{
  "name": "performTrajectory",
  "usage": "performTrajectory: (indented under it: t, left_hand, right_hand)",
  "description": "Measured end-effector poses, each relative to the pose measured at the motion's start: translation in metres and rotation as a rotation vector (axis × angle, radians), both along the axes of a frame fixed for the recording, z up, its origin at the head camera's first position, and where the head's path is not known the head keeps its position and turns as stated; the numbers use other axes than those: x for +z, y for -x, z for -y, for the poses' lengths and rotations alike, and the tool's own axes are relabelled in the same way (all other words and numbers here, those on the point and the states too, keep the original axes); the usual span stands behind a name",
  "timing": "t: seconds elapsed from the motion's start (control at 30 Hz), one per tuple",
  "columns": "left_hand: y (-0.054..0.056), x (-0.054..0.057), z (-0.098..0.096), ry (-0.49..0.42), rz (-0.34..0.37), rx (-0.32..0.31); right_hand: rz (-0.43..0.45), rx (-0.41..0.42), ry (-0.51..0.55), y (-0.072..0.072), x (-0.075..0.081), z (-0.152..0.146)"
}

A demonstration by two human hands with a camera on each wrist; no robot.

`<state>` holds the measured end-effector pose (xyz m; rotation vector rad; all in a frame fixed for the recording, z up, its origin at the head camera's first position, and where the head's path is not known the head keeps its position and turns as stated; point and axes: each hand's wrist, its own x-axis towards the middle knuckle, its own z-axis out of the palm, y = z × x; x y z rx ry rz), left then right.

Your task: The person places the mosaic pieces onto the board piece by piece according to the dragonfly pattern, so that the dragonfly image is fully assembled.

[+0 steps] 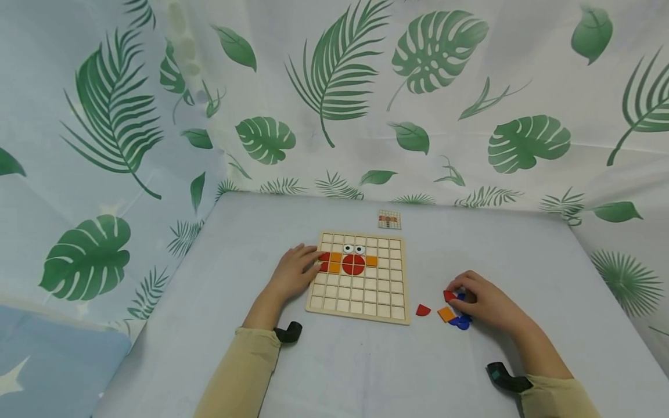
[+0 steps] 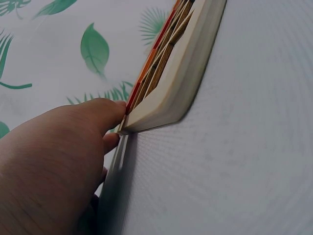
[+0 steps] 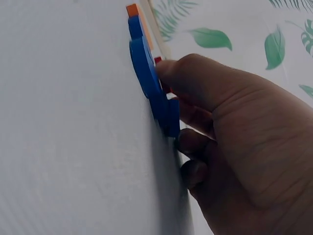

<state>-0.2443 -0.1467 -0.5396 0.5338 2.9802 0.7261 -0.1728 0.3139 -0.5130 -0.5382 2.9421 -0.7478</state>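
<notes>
A wooden grid board [image 1: 358, 317] lies on the table. On it are a red circle [image 1: 353, 265] of quarter pieces, two round eye pieces [image 1: 353, 249], orange squares [image 1: 371, 261] and red pieces [image 1: 324, 267] at the left edge. My left hand [image 1: 294, 271] rests against that edge, with its fingertips over the red pieces. In the left wrist view, the thumb touches the board's corner [image 2: 146, 115]. Off the board's right side, my right hand [image 1: 483, 299] pinches a red piece [image 1: 449, 296] above several blue pieces [image 1: 461, 323]. Its fingers partly hide the pile.
An orange square [image 1: 446, 314] lies beside the blue pieces, and a red quarter piece [image 1: 423, 310] sits between them and the board. Behind the board is a small pattern card [image 1: 389, 219]. A leaf-print curtain [image 1: 360, 104] stands along the table's back edge.
</notes>
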Motion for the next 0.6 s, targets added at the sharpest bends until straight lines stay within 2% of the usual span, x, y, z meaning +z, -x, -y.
performTrajectory:
  t: [0.3,0.6]
  left_hand:
    - [0.0,0.0,0.001,-0.006,0.0,-0.015]
    - [0.0,0.001,0.0,-0.001,0.002,-0.007]
  right_hand:
    - [0.009,-0.015,0.017,0.002,0.005,0.002]
    - [0.039,-0.03,0.031,0.012,0.024,0.021]
